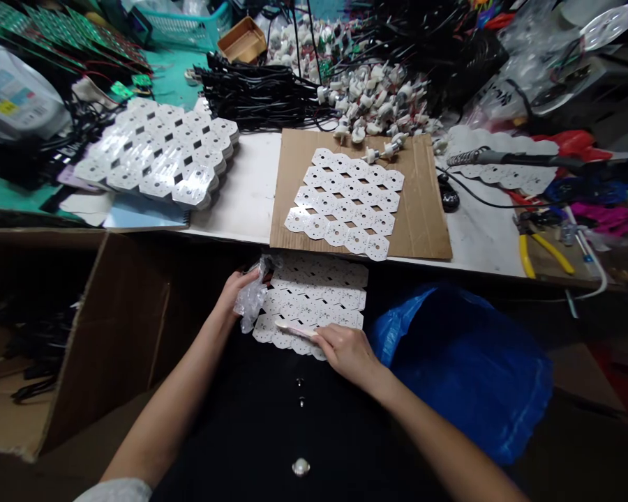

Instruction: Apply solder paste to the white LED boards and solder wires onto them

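Observation:
White circuit board panels (314,293) lie on my lap below the table edge, apparently stacked. At their left side my left hand (239,287) is closed around crumpled clear plastic wrap (252,300). My right hand (348,348) grips a slim pale tool (296,329) that looks like a toothbrush; its far end points left over the lower part of the top panel. Whether that end touches the panel I cannot tell. Another white panel (344,202) lies on a cardboard sheet (423,216) on the table just ahead.
A thick stack of panels (160,150) sits at the table's left. Behind are black cables (262,94) and a heap of small white parts (377,97). A soldering iron (523,160) and yellow-handled pliers (547,251) lie right. A blue bag (465,369) and cardboard box (84,335) flank my lap.

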Motion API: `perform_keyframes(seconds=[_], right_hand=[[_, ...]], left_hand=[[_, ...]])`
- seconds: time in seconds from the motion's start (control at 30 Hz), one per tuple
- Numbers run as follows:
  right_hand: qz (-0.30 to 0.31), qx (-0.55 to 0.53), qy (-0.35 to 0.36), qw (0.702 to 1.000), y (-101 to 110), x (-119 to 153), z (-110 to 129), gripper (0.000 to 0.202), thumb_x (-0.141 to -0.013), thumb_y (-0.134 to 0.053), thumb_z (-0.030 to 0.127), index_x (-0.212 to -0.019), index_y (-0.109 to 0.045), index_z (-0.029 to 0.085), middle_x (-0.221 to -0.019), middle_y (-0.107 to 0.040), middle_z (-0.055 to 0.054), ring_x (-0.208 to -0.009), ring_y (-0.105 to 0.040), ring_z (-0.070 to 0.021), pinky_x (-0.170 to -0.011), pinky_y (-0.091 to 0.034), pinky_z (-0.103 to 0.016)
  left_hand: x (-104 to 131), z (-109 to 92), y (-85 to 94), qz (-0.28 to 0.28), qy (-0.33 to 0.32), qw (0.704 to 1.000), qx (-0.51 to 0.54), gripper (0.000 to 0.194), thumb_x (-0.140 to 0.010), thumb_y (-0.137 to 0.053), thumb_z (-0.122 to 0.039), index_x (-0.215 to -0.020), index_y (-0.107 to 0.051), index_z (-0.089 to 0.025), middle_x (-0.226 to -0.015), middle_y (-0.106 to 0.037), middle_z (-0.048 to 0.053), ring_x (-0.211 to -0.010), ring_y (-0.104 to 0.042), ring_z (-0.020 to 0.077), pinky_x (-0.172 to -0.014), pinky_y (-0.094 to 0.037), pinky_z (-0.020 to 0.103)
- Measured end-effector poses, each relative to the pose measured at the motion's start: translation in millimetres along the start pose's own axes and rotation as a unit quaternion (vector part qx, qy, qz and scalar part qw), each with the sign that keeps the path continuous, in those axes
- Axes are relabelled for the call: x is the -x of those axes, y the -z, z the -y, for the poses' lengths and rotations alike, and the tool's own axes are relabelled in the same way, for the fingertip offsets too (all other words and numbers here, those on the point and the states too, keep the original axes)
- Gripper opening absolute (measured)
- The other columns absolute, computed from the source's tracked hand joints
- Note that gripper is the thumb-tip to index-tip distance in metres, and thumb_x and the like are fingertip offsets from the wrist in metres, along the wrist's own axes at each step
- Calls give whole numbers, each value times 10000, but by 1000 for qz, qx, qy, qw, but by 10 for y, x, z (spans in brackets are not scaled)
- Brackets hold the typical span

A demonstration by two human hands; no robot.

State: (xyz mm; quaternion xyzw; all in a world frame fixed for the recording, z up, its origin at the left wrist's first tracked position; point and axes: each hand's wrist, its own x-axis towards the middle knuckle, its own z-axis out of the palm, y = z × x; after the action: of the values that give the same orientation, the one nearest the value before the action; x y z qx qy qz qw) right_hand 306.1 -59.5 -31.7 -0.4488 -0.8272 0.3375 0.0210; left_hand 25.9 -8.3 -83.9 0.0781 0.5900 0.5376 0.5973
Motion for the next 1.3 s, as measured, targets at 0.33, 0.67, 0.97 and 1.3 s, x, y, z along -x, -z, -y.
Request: perform_keyframes(seconds=[0.33,0.67,0.97,1.3], right_hand=[[23,31,27,999,-98,-177,213,334,-1041,-444,336,-916,-718,190,-829,-719,-60,-716,-659,-184,-606,-407,-262],[-44,-91,-19,995,-122,-224,91,409,-1016,-454,423,-749,-671,201,-732,-695,-31,-641,-626,-157,-594,-419,-248],[-295,-188,-268,898,-216,297,-680,506,-909,-475,689,-810,-637,220,-662,-675,-51,-624,-657,-229,-585,-493,-316],[-339,-128,-233,903,-406,270,-419,468,-938,-513,608,-984,-684,175,-864,-662,-109,-799,-669,-246,-755,-543,-364]], left_hand=[[-7,8,23,27,12,1000,-7,297,-675,-801,-210,-922,-676,-102,-887,-770,130,-882,-758,297,-763,-637,364],[-7,-25,16,26,16,1000,-2,243,-665,-809,-185,-856,-675,-117,-889,-774,130,-852,-762,288,-740,-638,350],[314,-150,7,-3,4,1000,-11,313,-722,-768,-152,-1025,-690,-142,-920,-774,61,-769,-755,180,-719,-619,223],[769,-300,41,-48,31,998,-15,253,-804,-640,-136,-1042,-713,-182,-959,-771,44,-810,-750,163,-760,-622,204]])
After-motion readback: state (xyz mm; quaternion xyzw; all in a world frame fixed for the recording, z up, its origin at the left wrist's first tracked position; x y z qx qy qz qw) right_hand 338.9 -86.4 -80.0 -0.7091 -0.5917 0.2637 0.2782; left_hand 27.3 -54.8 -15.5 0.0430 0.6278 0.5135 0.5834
